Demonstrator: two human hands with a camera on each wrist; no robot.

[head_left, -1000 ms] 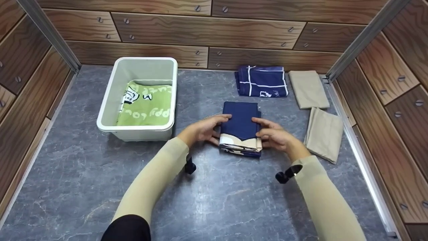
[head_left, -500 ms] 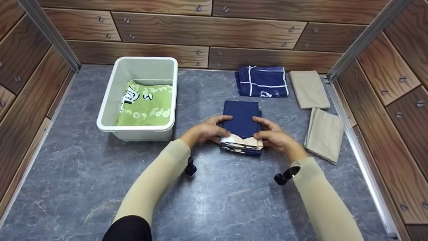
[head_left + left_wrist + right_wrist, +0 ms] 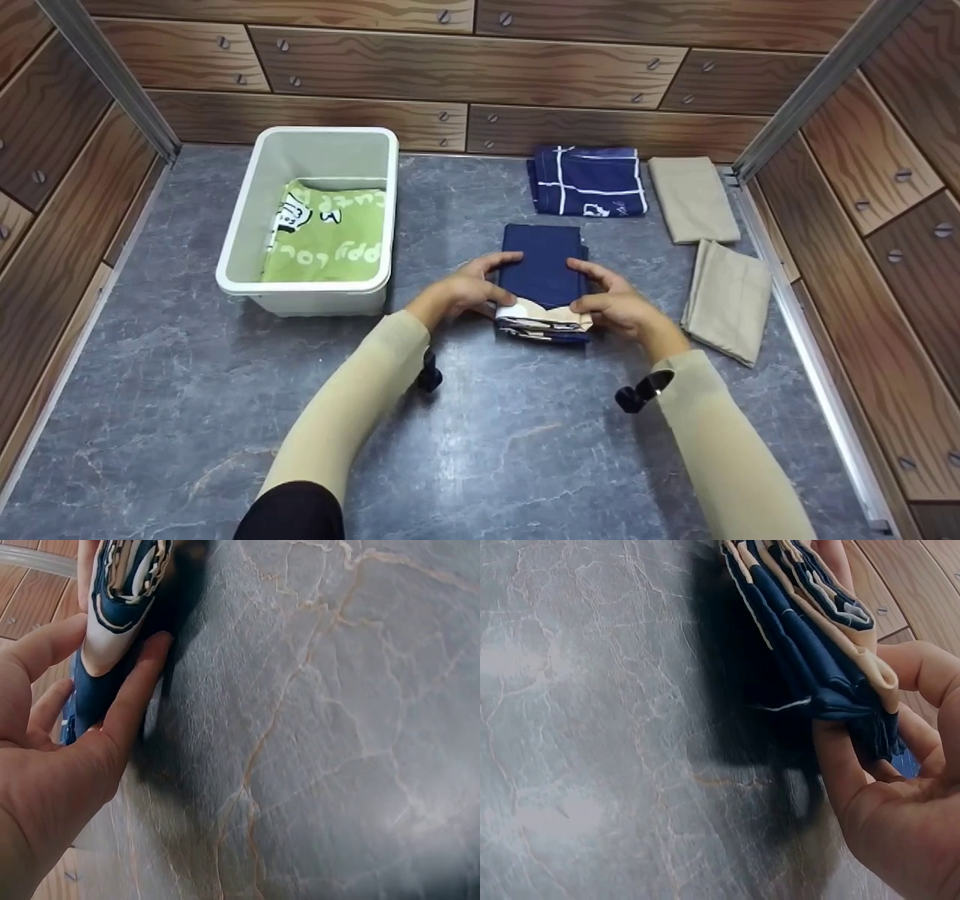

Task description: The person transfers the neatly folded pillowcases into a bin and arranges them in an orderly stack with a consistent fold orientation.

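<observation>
Over the last second the folded navy cloth (image 3: 543,281) has barely shifted on the table, but both hands have closed in on it: the left hand (image 3: 463,289) and right hand (image 3: 616,304) now sit tighter against its two sides, the near end with the cream and patterned layers looks lifted a little off the surface, and the bundle reads as more squeezed together than before. In the left wrist view the left hand's thumb (image 3: 142,682) runs under the bundle while the other fingers curl over its top, so it grips the cloth; in the right wrist view the right hand's fingers (image 3: 840,765) hook beneath the stacked layers and the thumb side lies above, gripping as well. Judging from this, the cloth is held between both hands and just starting to come up, not yet carried anywhere. It lies directly between the hands, on the grey marble-patterned tabletop (image 3: 480,435). Beyond the left hand, off to its outer side, stands a white plastic bin (image 3: 240,247) with a green printed cloth (image 3: 330,240) folded inside. Past the fingertips, further away, lies a navy cloth with white lines (image 3: 589,181); beyond the right hand are two folded beige cloths, one far (image 3: 691,199) and one just beside the right wrist's outer side (image 3: 727,300). Wood-grain panel walls (image 3: 465,67) with screw heads enclose the table on three sides.
</observation>
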